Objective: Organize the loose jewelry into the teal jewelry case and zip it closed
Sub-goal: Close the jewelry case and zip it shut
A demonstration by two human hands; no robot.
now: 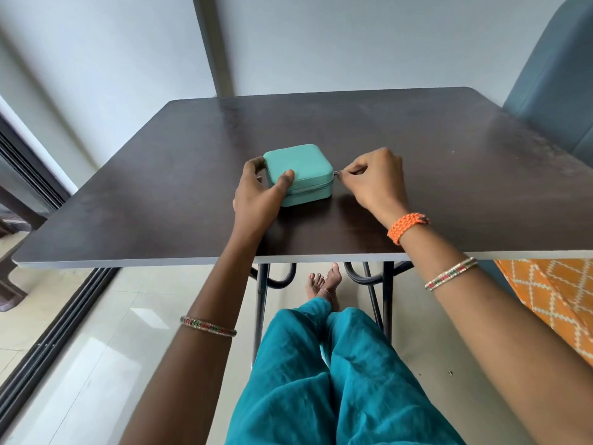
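1. The teal case [298, 173] is set on the dark table [417, 149], lid down, near the front edge.
2. Its left side is gripped by the left hand [260, 191], thumb laid on the lid.
3. The zip pull [336, 174] at its right corner is pinched by the right hand [373, 178], just beside the case.

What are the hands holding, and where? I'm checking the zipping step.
Left hand grips the teal case at its left side; right hand pinches the zipper pull at the case's right corner.
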